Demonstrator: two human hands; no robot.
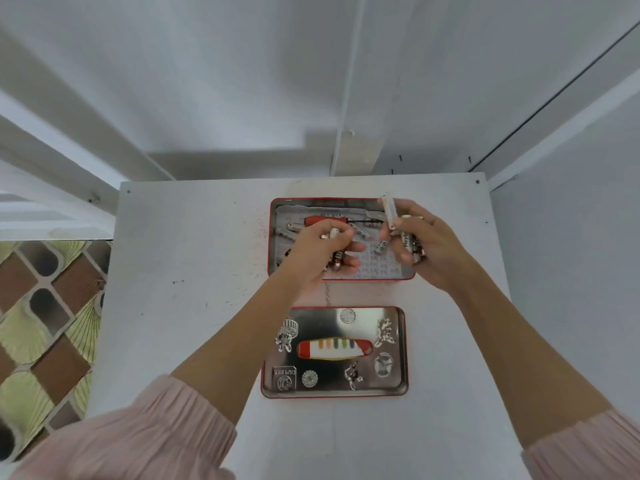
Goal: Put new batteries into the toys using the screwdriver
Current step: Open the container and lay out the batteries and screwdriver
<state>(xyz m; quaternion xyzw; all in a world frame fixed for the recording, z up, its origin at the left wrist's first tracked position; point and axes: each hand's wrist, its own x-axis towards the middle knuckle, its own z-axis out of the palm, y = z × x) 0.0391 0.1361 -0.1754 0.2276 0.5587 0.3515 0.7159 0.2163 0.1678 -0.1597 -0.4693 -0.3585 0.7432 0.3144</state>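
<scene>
An open red tin [273,237] sits at the back of the white table. In it lie a red-handled screwdriver [320,221], loose batteries and a printed sheet. My left hand [320,252] hovers over the tin and grips dark batteries [337,260], pinching a small white piece at its fingertips. My right hand [424,249] holds several batteries [410,245] at the tin's right edge, and a white battery [388,210] stands up between its thumb and fingers. A red-and-white toy [334,348] with coloured stripes lies in the tin's lid [398,382], nearer to me.
The white table [194,306] ends at its left edge beside a patterned floor [41,323]. White walls close in behind and to the right. The lid's shiny inside bears several embossed figures around the toy.
</scene>
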